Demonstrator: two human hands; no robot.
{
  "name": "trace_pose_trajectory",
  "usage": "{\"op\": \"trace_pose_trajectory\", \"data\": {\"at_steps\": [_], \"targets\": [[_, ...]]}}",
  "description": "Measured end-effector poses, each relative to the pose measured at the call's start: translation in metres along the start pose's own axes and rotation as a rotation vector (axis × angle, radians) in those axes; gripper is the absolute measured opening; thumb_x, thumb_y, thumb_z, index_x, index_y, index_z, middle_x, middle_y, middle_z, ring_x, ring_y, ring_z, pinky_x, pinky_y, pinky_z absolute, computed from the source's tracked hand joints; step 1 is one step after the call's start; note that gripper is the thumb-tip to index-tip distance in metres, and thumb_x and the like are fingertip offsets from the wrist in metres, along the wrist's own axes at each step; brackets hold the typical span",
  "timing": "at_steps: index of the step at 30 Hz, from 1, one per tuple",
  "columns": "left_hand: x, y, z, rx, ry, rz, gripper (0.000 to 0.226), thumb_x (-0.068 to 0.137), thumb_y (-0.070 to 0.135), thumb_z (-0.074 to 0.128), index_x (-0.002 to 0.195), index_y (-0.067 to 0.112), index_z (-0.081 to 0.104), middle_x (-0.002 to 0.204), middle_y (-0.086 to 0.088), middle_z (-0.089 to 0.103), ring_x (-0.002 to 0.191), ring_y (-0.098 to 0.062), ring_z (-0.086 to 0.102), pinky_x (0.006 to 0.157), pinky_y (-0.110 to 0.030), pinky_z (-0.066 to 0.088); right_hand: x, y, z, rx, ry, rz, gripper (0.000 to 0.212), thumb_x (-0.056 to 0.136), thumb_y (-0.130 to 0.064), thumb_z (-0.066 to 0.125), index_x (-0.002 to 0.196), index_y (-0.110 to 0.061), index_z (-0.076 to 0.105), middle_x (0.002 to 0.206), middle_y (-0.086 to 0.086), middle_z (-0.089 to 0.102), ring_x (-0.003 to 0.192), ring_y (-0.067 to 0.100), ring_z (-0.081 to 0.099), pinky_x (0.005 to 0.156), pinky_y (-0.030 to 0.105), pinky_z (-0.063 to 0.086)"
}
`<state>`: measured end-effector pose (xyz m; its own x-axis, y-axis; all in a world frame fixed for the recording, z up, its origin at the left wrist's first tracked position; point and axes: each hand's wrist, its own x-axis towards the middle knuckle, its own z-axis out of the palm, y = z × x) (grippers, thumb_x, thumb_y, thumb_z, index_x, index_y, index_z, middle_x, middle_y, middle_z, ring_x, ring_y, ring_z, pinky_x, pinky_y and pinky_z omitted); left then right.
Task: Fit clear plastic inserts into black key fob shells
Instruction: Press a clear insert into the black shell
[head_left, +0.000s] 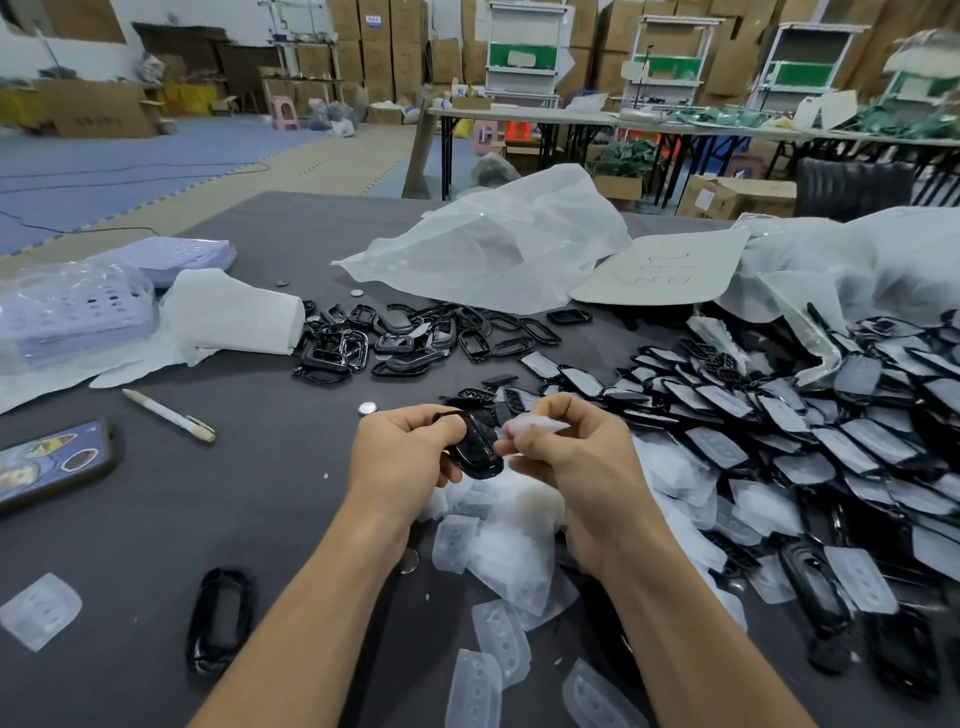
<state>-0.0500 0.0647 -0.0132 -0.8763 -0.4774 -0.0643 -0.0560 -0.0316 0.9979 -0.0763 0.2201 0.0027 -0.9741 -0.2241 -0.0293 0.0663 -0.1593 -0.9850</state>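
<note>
My left hand (402, 449) grips a black key fob shell (480, 447) above the middle of the grey table (270, 499). Right beside it, my right hand (566, 447) pinches a clear plastic insert (535, 427) between thumb and fingers, its edge close to the shell. Loose clear inserts (498, 551) lie in a heap under my wrists. Several fitted shells (810, 436) lie in overlapping rows to the right. Empty black frames (395, 338) are piled behind my hands.
A single black frame (221, 618) and one clear insert (39, 610) lie at the near left. A phone (49, 462), a pen (169, 414), purple trays (72, 312) and white paper sit on the left. Plastic bags (493, 244) and a cardboard piece (665, 267) lie behind.
</note>
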Motion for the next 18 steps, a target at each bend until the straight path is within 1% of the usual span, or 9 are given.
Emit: {"op": "trace_pose_trajectory", "data": {"at_steps": [1,3,5,7,9,11,14,16,18], "targets": [[0.0001,-0.0003,0.0,0.007,0.002,0.002,0.033,0.089,0.002,0.068,0.071,0.025,0.083,0.062,-0.006,0.072,0.041,-0.012,0.052,0.042,-0.019,0.041,0.0004,0.0002,-0.0002,-0.044,0.009,-0.027,0.03,0.083,0.005,0.072,0.07,-0.021,0.065,0.078,0.007,0.067,0.074,0.017,0.066,0.067,0.028,0.051],[0.0,-0.0009,0.0,0.028,0.008,0.007,0.031,0.089,0.003,0.068,0.071,0.025,0.083,0.064,-0.007,0.073,0.042,-0.013,0.053,0.043,-0.02,0.042,0.0005,0.0011,-0.0003,-0.099,0.031,-0.07,0.022,0.081,0.001,0.075,0.07,-0.019,0.07,0.074,0.004,0.063,0.073,0.016,0.056,0.07,0.031,0.045],[-0.0006,-0.0014,-0.0001,0.039,0.008,0.01,0.029,0.088,0.004,0.068,0.072,0.024,0.083,0.066,-0.009,0.074,0.043,-0.014,0.053,0.044,-0.02,0.043,0.0012,0.0022,-0.0002,-0.121,0.065,-0.096,0.016,0.08,0.0,0.076,0.075,-0.016,0.073,0.073,0.003,0.064,0.072,0.015,0.055,0.071,0.031,0.045],[-0.0015,-0.0015,0.0003,0.039,0.0,0.009,0.027,0.089,0.004,0.068,0.074,0.021,0.083,0.068,-0.009,0.075,0.044,-0.015,0.055,0.044,-0.02,0.043,0.0016,0.0027,0.0007,-0.146,0.082,-0.111,0.021,0.079,0.003,0.073,0.075,-0.017,0.074,0.069,-0.005,0.067,0.063,0.008,0.055,0.064,0.02,0.045],[-0.0022,-0.0017,0.001,0.037,-0.006,0.01,0.026,0.089,0.004,0.068,0.075,0.019,0.083,0.068,-0.01,0.076,0.044,-0.016,0.058,0.043,-0.02,0.045,0.0014,0.0032,0.0017,-0.15,0.07,-0.096,0.026,0.078,0.007,0.07,0.074,-0.018,0.074,0.066,-0.005,0.069,0.054,0.008,0.053,0.054,0.017,0.043],[-0.0029,-0.0019,0.0011,0.039,-0.01,0.014,0.025,0.089,0.004,0.069,0.076,0.019,0.083,0.068,-0.011,0.076,0.047,-0.018,0.062,0.045,-0.022,0.047,0.0006,0.0035,0.0032,-0.146,0.064,-0.078,0.026,0.076,0.005,0.071,0.07,-0.02,0.073,0.065,0.001,0.069,0.051,0.013,0.055,0.051,0.019,0.042],[-0.004,-0.0026,0.002,0.045,-0.03,0.027,0.025,0.088,0.004,0.071,0.076,0.021,0.083,0.068,-0.012,0.076,0.052,-0.02,0.067,0.051,-0.026,0.054,-0.0012,0.0026,0.0058,-0.132,0.073,-0.083,0.016,0.067,-0.008,0.073,0.068,-0.023,0.073,0.066,0.009,0.071,0.054,0.018,0.066,0.052,0.023,0.046],[-0.0045,-0.0027,0.0024,0.026,-0.042,0.023,0.024,0.088,0.002,0.072,0.076,0.02,0.083,0.067,-0.013,0.076,0.054,-0.019,0.069,0.053,-0.025,0.055,-0.0016,0.0032,0.0065,-0.13,0.087,-0.102,0.014,0.072,-0.009,0.079,0.069,-0.021,0.072,0.067,0.008,0.072,0.057,0.018,0.068,0.053,0.023,0.047],[-0.0049,-0.003,0.0027,0.023,-0.048,0.025,0.023,0.087,0.002,0.073,0.077,0.02,0.083,0.069,-0.012,0.077,0.056,-0.017,0.071,0.055,-0.024,0.057,-0.0013,0.005,0.0058,-0.158,0.121,-0.13,0.015,0.078,-0.014,0.084,0.071,-0.018,0.072,0.065,0.0,0.07,0.061,0.013,0.066,0.058,0.023,0.048]]}}
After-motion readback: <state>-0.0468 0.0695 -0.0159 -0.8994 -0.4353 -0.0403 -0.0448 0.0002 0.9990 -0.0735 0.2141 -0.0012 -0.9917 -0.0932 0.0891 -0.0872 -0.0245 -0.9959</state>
